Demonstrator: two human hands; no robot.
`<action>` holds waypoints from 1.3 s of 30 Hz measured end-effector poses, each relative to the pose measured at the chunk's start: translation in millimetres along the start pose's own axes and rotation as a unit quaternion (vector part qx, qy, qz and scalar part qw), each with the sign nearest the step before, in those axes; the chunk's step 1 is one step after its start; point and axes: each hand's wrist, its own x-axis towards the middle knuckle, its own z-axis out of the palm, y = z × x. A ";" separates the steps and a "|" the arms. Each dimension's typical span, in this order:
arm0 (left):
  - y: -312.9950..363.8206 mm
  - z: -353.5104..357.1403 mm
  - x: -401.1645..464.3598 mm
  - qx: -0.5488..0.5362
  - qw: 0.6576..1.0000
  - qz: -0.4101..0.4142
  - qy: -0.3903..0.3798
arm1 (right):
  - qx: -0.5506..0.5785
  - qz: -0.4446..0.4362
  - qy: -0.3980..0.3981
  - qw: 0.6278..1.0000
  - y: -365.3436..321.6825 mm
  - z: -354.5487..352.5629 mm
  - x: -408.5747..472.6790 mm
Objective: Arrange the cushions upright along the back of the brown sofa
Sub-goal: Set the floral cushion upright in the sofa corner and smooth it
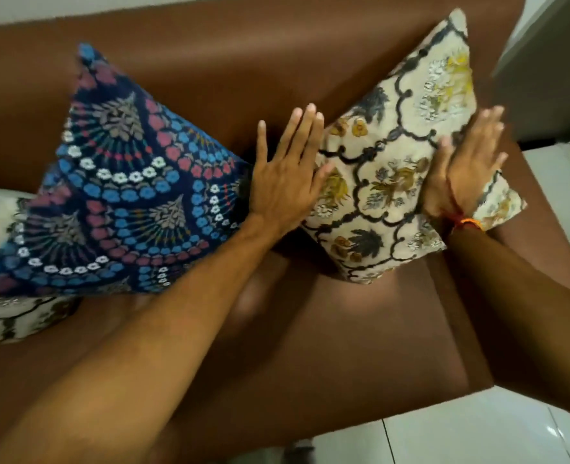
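A cream cushion (390, 162) with black lattice and yellow flowers stands on one corner against the back of the brown sofa (243, 61), near its right arm. My left hand (283, 172) lies flat against its left edge, fingers spread. My right hand (467, 165) presses flat on its right side, a red-orange thread on the wrist. A dark blue cushion (119, 195) with blue, pink and white flower arcs leans against the sofa back to the left. Under it, at the far left, lies a second cream cushion (5, 316), mostly hidden.
The sofa's right armrest (544, 262) runs beside my right forearm. White floor tiles (477, 437) show beyond the seat's front edge. A grey-white wall or cabinet (551, 38) stands at the upper right behind the sofa.
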 end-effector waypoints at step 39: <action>-462.2 -161.4 -307.3 0.135 0.953 -0.269 0.035 | -0.051 -0.445 -0.191 0.873 -531.7 184.3 -381.8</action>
